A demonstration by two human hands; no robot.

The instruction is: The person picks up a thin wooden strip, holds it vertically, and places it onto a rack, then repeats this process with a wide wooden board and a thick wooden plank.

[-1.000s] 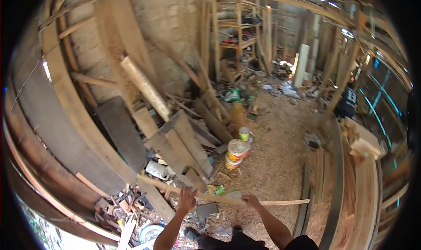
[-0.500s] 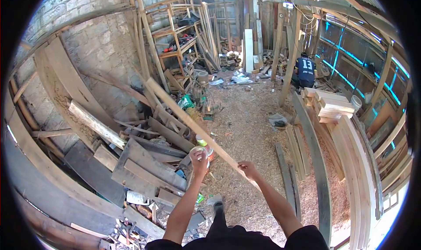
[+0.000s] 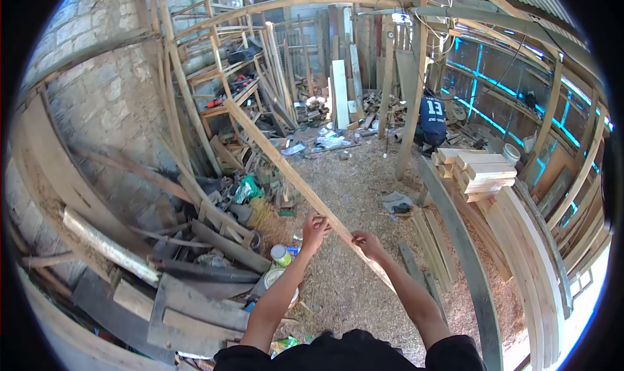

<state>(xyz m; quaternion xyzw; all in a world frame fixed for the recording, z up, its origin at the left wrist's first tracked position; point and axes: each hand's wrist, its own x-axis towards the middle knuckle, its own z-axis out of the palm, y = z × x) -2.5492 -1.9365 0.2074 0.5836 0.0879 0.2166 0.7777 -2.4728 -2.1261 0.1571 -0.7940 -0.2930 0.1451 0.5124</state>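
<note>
I hold a long thin wooden strip (image 3: 279,159) with both hands, raised in front of me and slanting from the upper left down to the lower right. My left hand (image 3: 314,229) grips it higher up. My right hand (image 3: 368,245) grips it a little lower, close to the left hand. The strip's far end reaches toward the wooden shelf rack (image 3: 224,91), and its near end passes below my right forearm.
Scrap boards and planks (image 3: 195,241) are piled at the left by a block wall, with paint cans (image 3: 281,256) beside them. Curved planks (image 3: 520,254) and stacked timber blocks (image 3: 478,166) lie at the right. A person in a dark numbered shirt (image 3: 431,119) crouches at the back. Sawdust covers the floor.
The strip has swung from lying level and low to pointing up and away. My view has risen from the scrap pile to the far end of the shed. Both hands kept their grip.
</note>
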